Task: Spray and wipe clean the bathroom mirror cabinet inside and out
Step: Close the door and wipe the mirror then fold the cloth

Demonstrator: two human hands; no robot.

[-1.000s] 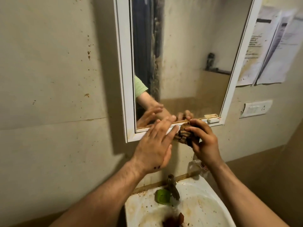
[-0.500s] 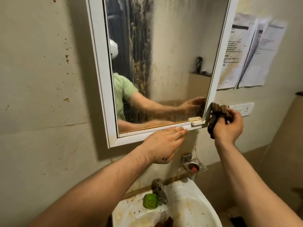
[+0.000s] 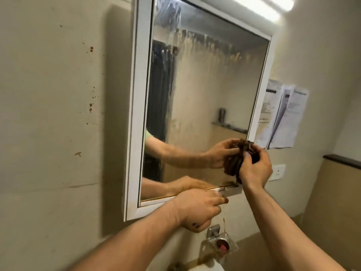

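Your right hand (image 3: 256,171) has carried the brown cloth (image 3: 250,149) from the outer side of the mirror cabinet (image 3: 136,114) onto its glass (image 3: 205,98), gripping it bunched at the lower right corner. Your left hand (image 3: 197,208) sits curled at the bottom rail (image 3: 156,207); whether it grips is unclear. You're wiping the door's outside; streaks (image 3: 205,47) higher up likely call for upward passes.

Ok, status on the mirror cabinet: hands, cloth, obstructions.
Right hand grips cloth at glass, lower right corner. Left hand on cabinet bottom edge, grip unclear. Streaks up top. Nothing blocking.
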